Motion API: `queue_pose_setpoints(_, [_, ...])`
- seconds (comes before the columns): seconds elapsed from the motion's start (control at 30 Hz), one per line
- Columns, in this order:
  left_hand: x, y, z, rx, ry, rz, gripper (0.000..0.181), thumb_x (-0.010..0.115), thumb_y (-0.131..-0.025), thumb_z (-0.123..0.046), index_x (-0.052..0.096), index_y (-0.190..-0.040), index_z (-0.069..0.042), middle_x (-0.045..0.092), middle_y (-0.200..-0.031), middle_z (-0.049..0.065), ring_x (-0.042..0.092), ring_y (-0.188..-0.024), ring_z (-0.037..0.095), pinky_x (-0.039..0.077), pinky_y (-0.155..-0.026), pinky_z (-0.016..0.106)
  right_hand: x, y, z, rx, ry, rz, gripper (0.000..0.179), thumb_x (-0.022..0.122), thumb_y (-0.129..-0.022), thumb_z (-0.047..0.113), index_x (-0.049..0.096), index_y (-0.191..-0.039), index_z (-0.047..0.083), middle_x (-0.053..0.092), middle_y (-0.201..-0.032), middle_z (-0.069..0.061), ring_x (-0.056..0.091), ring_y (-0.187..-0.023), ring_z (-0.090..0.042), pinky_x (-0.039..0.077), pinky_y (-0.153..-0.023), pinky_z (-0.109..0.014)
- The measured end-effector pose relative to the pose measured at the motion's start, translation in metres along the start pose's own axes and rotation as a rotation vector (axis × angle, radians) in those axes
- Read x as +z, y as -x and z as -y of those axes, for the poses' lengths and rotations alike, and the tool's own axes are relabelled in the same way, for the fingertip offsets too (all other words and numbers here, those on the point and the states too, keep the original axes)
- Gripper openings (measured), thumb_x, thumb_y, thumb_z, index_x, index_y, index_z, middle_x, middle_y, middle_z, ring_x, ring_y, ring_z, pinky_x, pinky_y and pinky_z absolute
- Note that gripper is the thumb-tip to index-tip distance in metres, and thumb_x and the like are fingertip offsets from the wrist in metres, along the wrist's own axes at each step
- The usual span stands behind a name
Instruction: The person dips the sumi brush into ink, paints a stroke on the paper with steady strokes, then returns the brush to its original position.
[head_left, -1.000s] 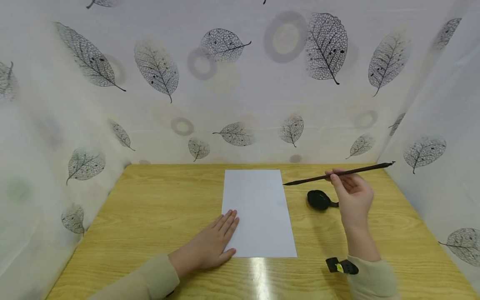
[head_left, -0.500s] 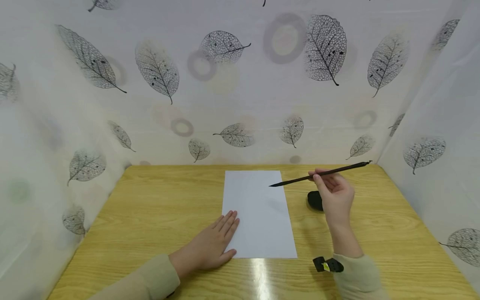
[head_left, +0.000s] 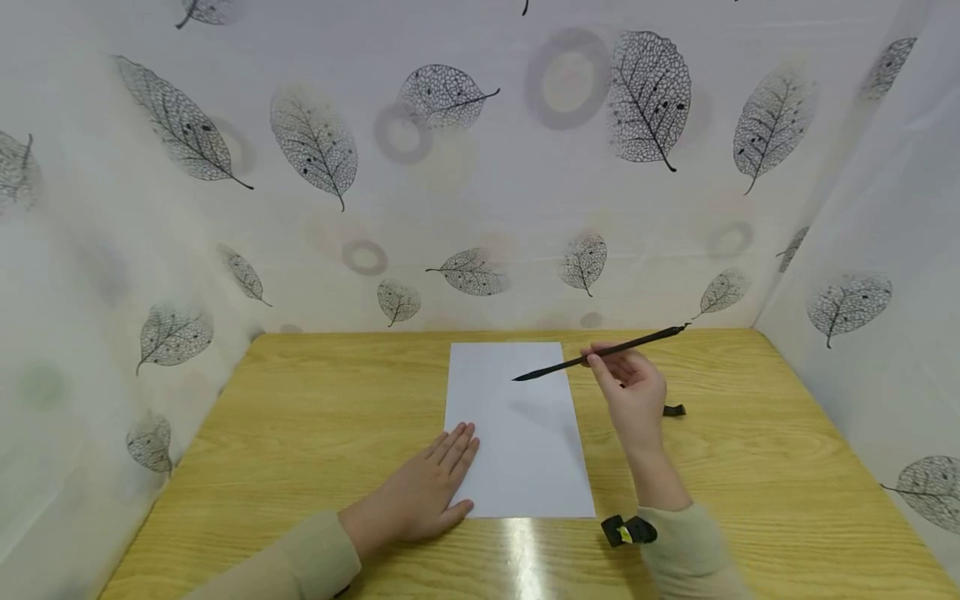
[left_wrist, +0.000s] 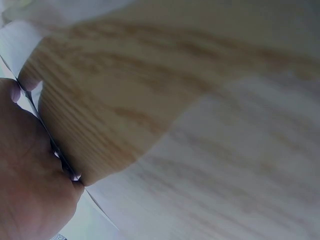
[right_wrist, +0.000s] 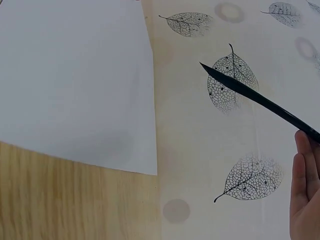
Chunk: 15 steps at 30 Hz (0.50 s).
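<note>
My right hand [head_left: 632, 392] pinches a dark writing brush [head_left: 611, 350] between thumb and fingers. The brush slants, its pointed black tip over the upper part of a white sheet of paper [head_left: 517, 433], and a faint shadow falls on the sheet below. In the right wrist view the brush [right_wrist: 255, 95] shows its tip apart from the paper [right_wrist: 75, 80]. My left hand [head_left: 427, 487] rests flat on the paper's lower left edge, fingers straight. A small black dish sits behind my right hand; only its short handle [head_left: 674, 410] shows.
The wood-grain table [head_left: 322, 408] carries the sheet near its middle. Behind it and at both sides hangs a pale curtain [head_left: 480, 192] printed with skeleton leaves. A black strap piece [head_left: 628, 531] sits at my right cuff.
My right hand has moved left with the brush, bringing the tip from the paper's right edge to over the sheet. It now hides the dish's bowl. The left hand stays put.
</note>
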<state>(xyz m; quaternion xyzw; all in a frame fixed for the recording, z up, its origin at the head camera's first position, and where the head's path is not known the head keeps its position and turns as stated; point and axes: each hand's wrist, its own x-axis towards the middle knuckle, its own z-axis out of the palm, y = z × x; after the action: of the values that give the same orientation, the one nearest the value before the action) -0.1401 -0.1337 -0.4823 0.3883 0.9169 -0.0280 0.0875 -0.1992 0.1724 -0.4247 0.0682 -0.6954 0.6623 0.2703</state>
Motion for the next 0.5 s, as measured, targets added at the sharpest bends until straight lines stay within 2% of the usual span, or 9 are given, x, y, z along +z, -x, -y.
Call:
queue_pose_setpoints(0.17, [0.000, 0.000, 0.000, -0.001, 0.003, -0.002, 0.079, 0.038, -0.112, -0.051, 0.021, -0.168, 0.002, 0.014, -0.177, 0.023, 0.016, -0.166, 0.035, 0.027, -0.134, 0.046, 0.010, 0.002, -0.006, -0.009, -0.001, 0.021, 0.014, 0.073, -0.093, -0.012, 0.072, -0.107, -0.017, 0.079, -0.093, 0.020, 0.076, -0.084, 0.004, 0.061, -0.077, -0.013])
queue_pose_setpoints(0.23, [0.000, 0.000, 0.000, -0.002, 0.003, -0.002, 0.079, 0.038, -0.112, -0.051, 0.021, -0.168, 0.002, 0.014, -0.177, 0.023, 0.016, -0.166, 0.034, 0.027, -0.134, 0.046, 0.014, 0.003, -0.009, -0.012, -0.003, 0.024, 0.014, 0.073, -0.093, -0.012, 0.073, -0.106, -0.016, 0.079, -0.093, 0.020, 0.076, -0.084, 0.004, 0.061, -0.077, -0.013])
queue_pose_setpoints(0.3, [0.001, 0.000, 0.000, -0.003, 0.002, -0.004, 0.079, 0.038, -0.112, -0.051, 0.021, -0.168, 0.002, 0.014, -0.177, 0.023, 0.016, -0.166, 0.034, 0.027, -0.134, 0.046, 0.018, 0.004, -0.011, -0.015, -0.006, 0.025, 0.013, 0.074, -0.093, -0.012, 0.073, -0.105, -0.015, 0.081, -0.093, 0.013, 0.076, -0.083, 0.003, 0.061, -0.076, -0.013])
queue_pose_setpoints(0.43, [0.002, -0.001, 0.001, -0.001, 0.002, -0.005, 0.079, 0.037, -0.112, -0.052, 0.021, -0.168, 0.002, 0.014, -0.177, 0.023, 0.016, -0.166, 0.034, 0.027, -0.134, 0.046, 0.026, 0.007, -0.015, -0.012, -0.014, 0.032, 0.013, 0.075, -0.091, -0.012, 0.074, -0.104, -0.014, 0.083, -0.095, -0.011, 0.077, -0.081, 0.001, 0.060, -0.075, -0.013])
queue_pose_setpoints(0.5, [0.003, -0.001, 0.001, 0.002, 0.003, -0.006, 0.079, 0.037, -0.112, -0.052, 0.020, -0.168, 0.002, 0.013, -0.178, 0.023, 0.016, -0.166, 0.034, 0.026, -0.134, 0.046, 0.030, 0.008, -0.016, -0.010, 0.009, 0.037, 0.012, 0.075, -0.092, -0.011, 0.075, -0.104, -0.012, 0.082, -0.096, -0.019, 0.076, -0.081, 0.002, 0.059, -0.074, -0.012])
